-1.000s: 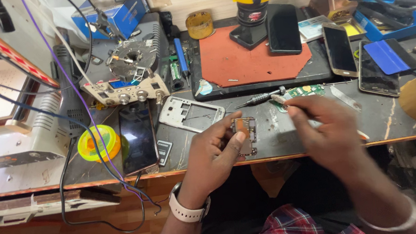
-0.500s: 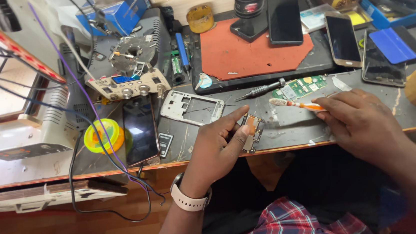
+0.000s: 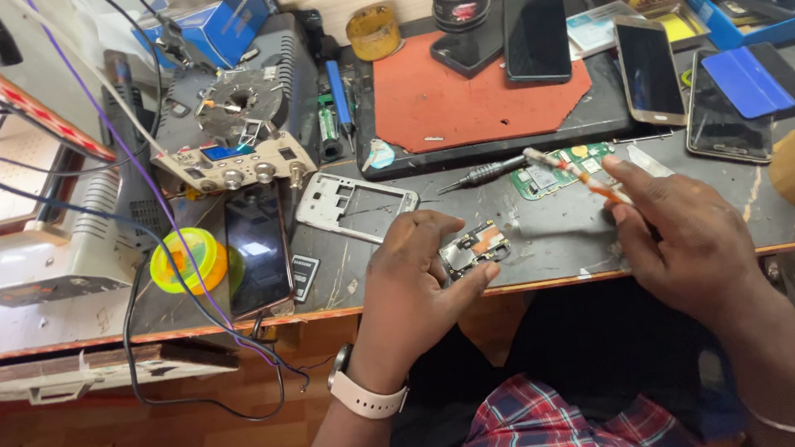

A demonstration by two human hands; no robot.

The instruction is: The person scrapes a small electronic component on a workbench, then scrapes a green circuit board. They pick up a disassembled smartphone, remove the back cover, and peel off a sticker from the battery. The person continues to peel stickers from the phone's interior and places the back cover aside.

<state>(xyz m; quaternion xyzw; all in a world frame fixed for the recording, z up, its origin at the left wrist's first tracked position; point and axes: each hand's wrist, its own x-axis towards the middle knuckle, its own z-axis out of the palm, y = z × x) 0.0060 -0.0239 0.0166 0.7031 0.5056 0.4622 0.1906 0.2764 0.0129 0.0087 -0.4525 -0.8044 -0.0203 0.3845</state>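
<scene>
Both hands work at the worktop [image 3: 562,238] edge: left hand [image 3: 412,284] pinches a small circuit board [image 3: 474,248], right hand [image 3: 681,237] closed on an orange-tipped tool [image 3: 573,172]. Beyond lie a green board [image 3: 561,169], a screwdriver [image 3: 481,175] and a red mat [image 3: 473,102].

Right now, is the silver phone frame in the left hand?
No: the left hand grips a small circuit board, while the silver phone frame lies apart on the bench.
</scene>
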